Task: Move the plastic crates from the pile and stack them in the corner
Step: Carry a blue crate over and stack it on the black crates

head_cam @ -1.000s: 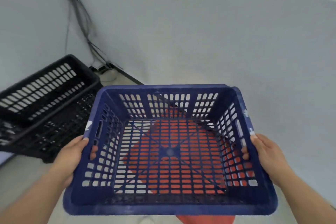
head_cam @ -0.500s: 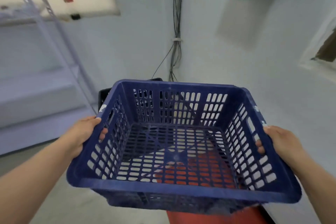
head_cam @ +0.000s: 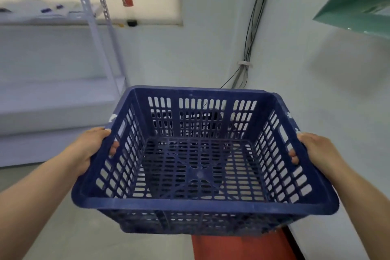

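Observation:
I hold a blue slotted plastic crate (head_cam: 202, 207) level in front of me, above the floor. My left hand (head_cam: 92, 148) grips its left rim, fingers hooked through the side handle. My right hand (head_cam: 310, 150) grips the right rim the same way. The crate is empty. Through the slots of its far wall a dark shape shows in the wall corner, mostly hidden by the crate. A red crate (head_cam: 238, 247) lies on the floor below the blue one, only partly seen.
A white metal shelving rack (head_cam: 99, 34) stands at the left with low shelves. A bottle (head_cam: 127, 0) stands on a ledge at the back. Cables (head_cam: 249, 48) run down the wall corner. A green board (head_cam: 356, 4) leans in at the upper right.
My view has swung up and left from the floor toward the wall corner. The blue crate has come up with both hands; the black crates at the left have gone out of plain sight.

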